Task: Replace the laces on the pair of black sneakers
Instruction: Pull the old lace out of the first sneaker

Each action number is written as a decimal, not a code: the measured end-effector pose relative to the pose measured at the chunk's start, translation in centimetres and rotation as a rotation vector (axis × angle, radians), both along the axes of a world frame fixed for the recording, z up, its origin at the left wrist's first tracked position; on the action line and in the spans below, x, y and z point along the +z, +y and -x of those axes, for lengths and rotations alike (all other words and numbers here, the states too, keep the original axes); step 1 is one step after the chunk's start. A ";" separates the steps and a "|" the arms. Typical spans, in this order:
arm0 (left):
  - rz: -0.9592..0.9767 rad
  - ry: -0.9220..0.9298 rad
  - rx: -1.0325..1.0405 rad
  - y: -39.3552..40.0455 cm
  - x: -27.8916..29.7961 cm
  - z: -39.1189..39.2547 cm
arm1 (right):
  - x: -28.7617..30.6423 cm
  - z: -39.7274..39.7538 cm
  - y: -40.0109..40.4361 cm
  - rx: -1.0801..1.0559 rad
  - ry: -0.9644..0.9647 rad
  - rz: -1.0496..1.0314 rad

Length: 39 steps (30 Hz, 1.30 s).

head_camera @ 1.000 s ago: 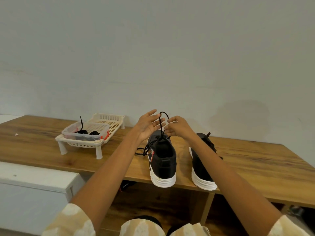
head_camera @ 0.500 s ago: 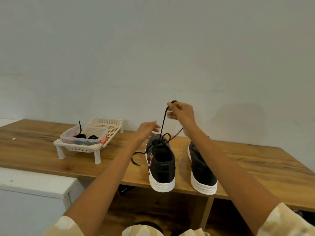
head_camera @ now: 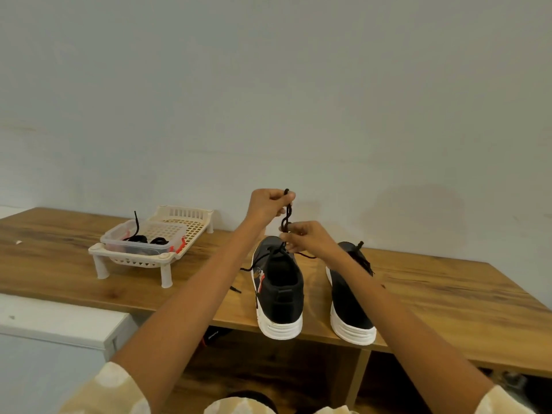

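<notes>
head view: half a second ago the right hand [head_camera: 309, 239] held the lace [head_camera: 287, 215] high and the left hand [head_camera: 268, 204] sat low by the shoe's tongue; now they have swapped levels. the left hand has risen and pinches the lace's free end, its tip poking out just above the curled fingers. the right hand has dropped and pinches the same lace just below, right above the left sneaker [head_camera: 279, 289]. between the two sets of fingertips the lace hangs in a loose wavy stretch, not taut. my reading: the old lace is being drawn out hand over hand, and it is still threaded lower down, so removal is not finished.

both forearms reach forward, wrists raised over the shoe. the right sneaker [head_camera: 349, 297] stands just beside the right wrist, still laced. well left of the left fingers, dark laces lie in a clear tub [head_camera: 143, 242] on a cream rack [head_camera: 185, 219].
</notes>
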<state>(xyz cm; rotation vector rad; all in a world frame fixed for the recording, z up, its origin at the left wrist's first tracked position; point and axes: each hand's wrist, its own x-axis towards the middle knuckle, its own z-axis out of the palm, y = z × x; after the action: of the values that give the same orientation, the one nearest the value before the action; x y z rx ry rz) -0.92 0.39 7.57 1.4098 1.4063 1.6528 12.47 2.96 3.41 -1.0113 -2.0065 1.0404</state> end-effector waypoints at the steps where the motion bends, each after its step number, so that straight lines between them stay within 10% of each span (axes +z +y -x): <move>1: -0.009 -0.032 -0.011 0.0 0.4 -0.4 | -0.4 0.4 -0.3 0.012 0.034 0.013; 9: 0.079 0.032 0.093 -0.5 -1.6 1.3 | 2.9 -0.8 0.9 -0.215 0.395 0.073; 16: 0.430 0.530 -0.182 -2.0 -6.0 3.3 | 0.3 -2.5 2.9 -0.351 -0.605 -0.236; 26: 0.454 0.433 -0.193 -1.4 -6.4 5.7 | 1.7 1.6 0.6 -0.140 -0.581 -0.423; 32: 0.440 0.400 -0.221 -1.4 -7.2 6.4 | 1.0 5.2 -0.5 -0.111 -1.086 -0.609; 39: 0.376 0.454 -0.176 -1.4 -7.4 5.5 | 2.8 1.8 1.6 -0.323 -0.177 -0.365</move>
<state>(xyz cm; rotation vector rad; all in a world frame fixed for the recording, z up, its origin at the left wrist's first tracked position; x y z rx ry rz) -6.46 -0.97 0.16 1.6804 1.6712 0.9268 10.68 4.60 6.21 -1.2023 -1.9868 0.4079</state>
